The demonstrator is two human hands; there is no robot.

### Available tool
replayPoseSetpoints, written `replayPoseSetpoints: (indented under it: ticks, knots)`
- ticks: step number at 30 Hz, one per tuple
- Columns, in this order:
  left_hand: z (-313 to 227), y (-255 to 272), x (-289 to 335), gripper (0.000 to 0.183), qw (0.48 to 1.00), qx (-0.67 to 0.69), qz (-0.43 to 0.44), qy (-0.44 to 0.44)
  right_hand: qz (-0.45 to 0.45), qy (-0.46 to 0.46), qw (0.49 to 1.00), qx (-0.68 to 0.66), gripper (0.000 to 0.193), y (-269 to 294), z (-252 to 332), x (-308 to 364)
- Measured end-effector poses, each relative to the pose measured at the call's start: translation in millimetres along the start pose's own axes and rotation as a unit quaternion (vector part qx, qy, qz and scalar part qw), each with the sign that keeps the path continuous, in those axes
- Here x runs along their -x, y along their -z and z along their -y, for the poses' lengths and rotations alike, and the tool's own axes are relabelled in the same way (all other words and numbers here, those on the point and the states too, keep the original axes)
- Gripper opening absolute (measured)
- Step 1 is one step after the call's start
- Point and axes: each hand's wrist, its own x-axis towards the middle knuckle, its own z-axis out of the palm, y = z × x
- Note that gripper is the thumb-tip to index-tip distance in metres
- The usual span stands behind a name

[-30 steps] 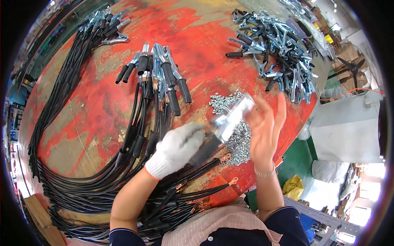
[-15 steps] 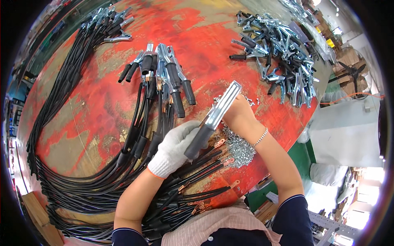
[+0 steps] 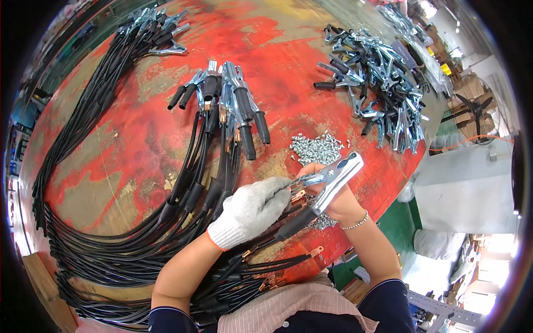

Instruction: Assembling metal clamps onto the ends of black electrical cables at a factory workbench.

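- Clamp (image 3: 340,178): at the near centre-right of the scene, raised above the table between the two hands; its bright metal end points far and right, its black sleeve (image 3: 297,223) near and left.
- Left hand (image 3: 250,206): in a white knitted glove, fingers curled closed on the clamp's left part; the exact grip is partly hidden.
- Right hand (image 3: 345,204): bare, with a bracelet (image 3: 356,222) at the wrist, set behind the clamp's metal end; the clamp covers much of it, so whether its fingers are pinched or spread cannot be told.
- Nuts (image 3: 323,222): a small heap, partly covered by the clamp and right hand.
- Screws (image 3: 316,149): a loose patch just beyond the right hand.
- Lugs (image 3: 316,251): copper ends of black cables, lying near, in front of the person.
- Cables (image 3: 116,247): a thick black bundle curving along the left side.
- Clamp cluster (image 3: 242,102): far of the left hand, at cable ends; a second group (image 3: 155,28) lies at the far left.
- Clamp pile (image 3: 383,83): heaped at the far right.
- Table (image 3: 139,119): worn red surface beneath all these.
- Fan (image 3: 475,106): beyond the table's right edge.
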Motion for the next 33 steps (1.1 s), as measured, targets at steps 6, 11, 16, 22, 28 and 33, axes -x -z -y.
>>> replayPoseSetpoints:
  ticks: [6, 11, 16, 22, 28, 33]
  knots:
    - [-8, 2, 0, 0.028, 0.999, -0.011, 0.031, 0.017, 0.039, -0.011, 0.995, -0.089, 0.025, 2, 1, 7]
    - [-11, 1, 1, 0.026, 0.999, 0.001, 0.036, 0.009, 0.083, 0.013, 0.996, -0.035, 0.046, 12, 1, 9]
    - [-12, -1, 3, 0.034, 0.999, -0.042, 0.014, 0.01, 0.097, 0.058, 0.991, 0.076, 0.047, 7, 12, 21]
    - [-23, -5, 4, 0.044, 0.993, -0.1, 0.051, -0.021, 0.06, 0.143, 0.979, 0.134, 0.024, 3, 10, 34]
    - [-17, -10, 4, 0.043, 0.959, -0.246, 0.001, -0.141, 0.047, 0.02, 0.998, 0.038, 0.026, 15, 2, 45]
    - [-7, -17, -6, 0.039, 0.942, -0.294, -0.032, -0.162, -0.137, 0.142, 0.859, 0.471, 0.016, 14, 1, 94]
